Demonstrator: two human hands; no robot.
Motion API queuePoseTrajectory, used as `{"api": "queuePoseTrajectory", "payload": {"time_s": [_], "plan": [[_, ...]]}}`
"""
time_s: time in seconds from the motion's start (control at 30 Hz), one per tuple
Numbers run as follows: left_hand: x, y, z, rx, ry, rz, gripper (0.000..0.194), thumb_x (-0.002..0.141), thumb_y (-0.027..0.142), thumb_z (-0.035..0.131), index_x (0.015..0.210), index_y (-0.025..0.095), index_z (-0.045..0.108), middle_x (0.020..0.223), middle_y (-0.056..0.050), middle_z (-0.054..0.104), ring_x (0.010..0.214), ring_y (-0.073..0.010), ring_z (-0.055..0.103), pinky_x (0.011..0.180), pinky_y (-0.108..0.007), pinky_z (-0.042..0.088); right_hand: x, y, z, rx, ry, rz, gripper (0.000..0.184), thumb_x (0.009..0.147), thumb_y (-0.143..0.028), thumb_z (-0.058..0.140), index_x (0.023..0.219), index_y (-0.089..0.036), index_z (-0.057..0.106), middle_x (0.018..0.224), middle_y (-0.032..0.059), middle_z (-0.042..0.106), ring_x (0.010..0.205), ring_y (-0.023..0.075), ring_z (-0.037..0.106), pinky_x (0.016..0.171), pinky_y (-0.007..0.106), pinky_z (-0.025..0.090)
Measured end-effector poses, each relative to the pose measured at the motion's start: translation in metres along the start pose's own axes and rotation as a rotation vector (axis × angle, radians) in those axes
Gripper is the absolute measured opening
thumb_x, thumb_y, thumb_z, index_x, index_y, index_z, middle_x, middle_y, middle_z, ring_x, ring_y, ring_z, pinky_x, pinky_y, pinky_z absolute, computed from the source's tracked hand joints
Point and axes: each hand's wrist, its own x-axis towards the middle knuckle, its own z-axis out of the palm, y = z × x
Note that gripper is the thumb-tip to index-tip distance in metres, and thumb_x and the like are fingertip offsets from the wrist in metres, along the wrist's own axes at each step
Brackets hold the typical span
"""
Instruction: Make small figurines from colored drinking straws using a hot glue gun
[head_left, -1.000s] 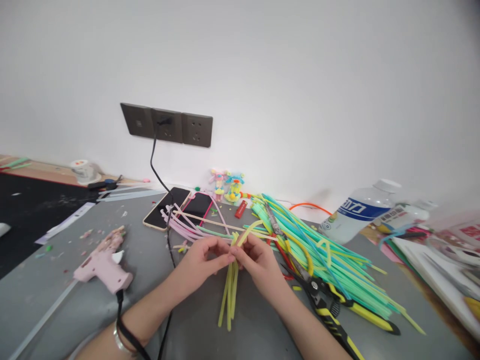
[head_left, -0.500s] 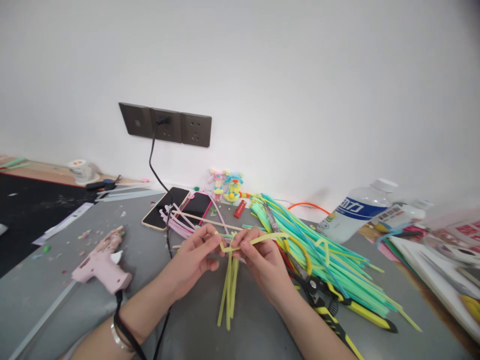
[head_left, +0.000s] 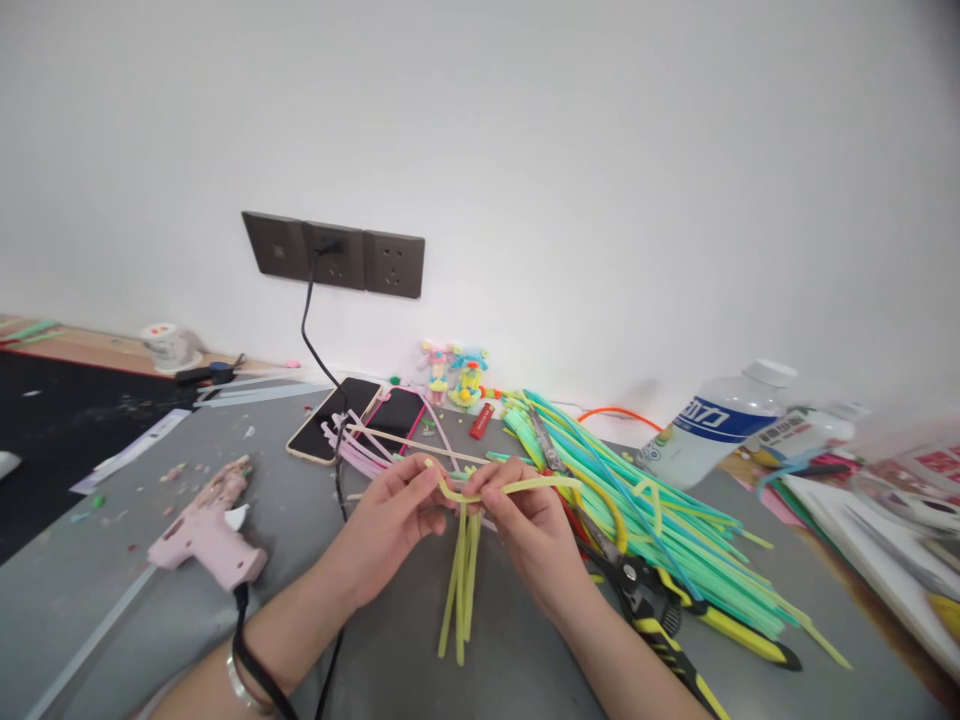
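Note:
A yellow pipe cleaner runs between my two hands, bent upward near its left end. My left hand pinches it by that bent end, thumb and forefinger closed. My right hand grips it further along, and its free end sticks out to the right. Below my fingers, several more yellow pipe cleaners lie on the grey table in a narrow bundle. Behind my hands is a bunch of pink pipe cleaners, partly hidden by the left one.
On the left lies a pink glue gun, its cord passing my left wrist. To the right are a heap of green pipe cleaners, yellow-black pliers and a bottle. Two phones and small figures sit behind.
The yellow pipe cleaner's left part has shifted from a sharp kink to a more rounded bend. Both hands keep nearly the same place, and the view has moved slightly.

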Motion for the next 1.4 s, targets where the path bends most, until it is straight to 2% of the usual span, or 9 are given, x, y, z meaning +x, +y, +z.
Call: {"api": "queuePoseTrajectory", "payload": {"time_s": [0.17,0.4,0.53,0.63,0.83,1.07,1.23,1.3,1.4], "plan": [[-0.001,0.001,0.002,0.024,-0.017,-0.011,0.021,0.070,0.025,0.087,0.082,0.015,0.073,0.077,-0.001,0.069,0.070,-0.0084,0.063,0.061,-0.015,0.052,-0.001,0.000,0.003,0.110,0.057,0.030,0.020,0.085,-0.037,0.075,0.076,-0.023,0.064,0.086,-0.0002,0.064,0.070,0.0136,0.061,0.072,0.029,0.051],[-0.001,0.000,0.003,0.045,0.014,-0.033,0.022,0.062,0.025,0.091,0.078,0.015,0.080,0.077,-0.005,0.075,0.072,-0.0108,0.068,0.064,-0.016,0.053,-0.001,-0.001,0.006,0.181,0.056,0.129,0.024,0.083,-0.039,0.076,0.076,-0.022,0.062,0.084,-0.0004,0.059,0.070,0.0131,0.056,0.071,0.028,0.049],[0.000,-0.002,0.001,0.038,0.014,0.016,0.026,0.062,0.028,0.091,0.083,0.015,0.082,0.073,-0.005,0.075,0.062,-0.0087,0.062,0.061,-0.018,0.051,-0.002,-0.002,0.008,0.227,-0.011,0.183,0.023,0.083,-0.038,0.076,0.076,-0.021,0.063,0.085,-0.0003,0.060,0.069,0.0120,0.057,0.070,0.026,0.048],[0.001,-0.003,-0.001,0.048,0.031,0.060,0.029,0.062,0.030,0.091,0.087,0.017,0.082,0.072,-0.004,0.074,0.058,-0.0068,0.055,0.056,-0.018,0.044,-0.003,-0.003,0.009,0.219,-0.029,0.200,0.025,0.083,-0.039,0.076,0.075,-0.021,0.062,0.083,-0.0004,0.059,0.068,0.0121,0.057,0.069,0.026,0.047],[0.001,-0.001,0.001,0.080,0.021,0.062,0.031,0.061,0.034,0.092,0.085,0.017,0.081,0.075,-0.003,0.071,0.059,-0.0073,0.050,0.055,-0.019,0.038,-0.004,-0.003,0.008,0.170,-0.038,0.199,0.027,0.083,-0.041,0.076,0.076,-0.020,0.060,0.083,-0.0005,0.060,0.067,0.0126,0.057,0.066,0.026,0.046],[-0.002,0.002,0.002,0.106,-0.182,-0.011,0.031,0.070,0.031,0.087,0.090,0.016,0.070,0.075,0.000,0.068,0.068,-0.0099,0.060,0.063,-0.019,0.042,-0.003,-0.006,0.008,0.172,-0.078,0.209,0.026,0.084,-0.040,0.075,0.076,-0.020,0.060,0.076,-0.0018,0.057,0.063,0.0117,0.055,0.063,0.025,0.046],[-0.003,0.002,0.001,0.087,-0.225,-0.069,0.042,0.067,0.028,0.089,0.084,0.019,0.053,0.067,0.006,0.063,0.065,-0.0096,0.061,0.067,-0.021,0.045,-0.001,-0.005,0.001,0.082,-0.120,0.202,0.026,0.083,-0.040,0.076,0.075,-0.020,0.062,0.069,-0.0022,0.058,0.056,0.0105,0.050,0.053,0.022,0.042],[-0.004,0.001,0.000,0.104,-0.249,-0.101,0.045,0.065,0.028,0.090,0.081,0.019,0.049,0.069,0.005,0.064,0.066,-0.0098,0.063,0.069,-0.021,0.046,-0.001,-0.005,-0.003,0.029,-0.134,0.224,0.028,0.080,-0.041,0.079,0.074,-0.019,0.064,0.066,-0.0025,0.058,0.054,0.0099,0.050,0.050,0.022,0.041],[-0.004,-0.001,-0.001,0.171,-0.295,-0.144,0.047,0.064,0.031,0.090,0.082,0.018,0.048,0.078,0.000,0.069,0.077,-0.0160,0.070,0.076,-0.026,0.049,-0.001,-0.006,-0.006,0.008,-0.175,0.257,0.027,0.077,-0.042,0.081,0.080,-0.018,0.068,0.069,-0.0011,0.064,0.053,0.0094,0.053,0.048,0.020,0.042]]}}
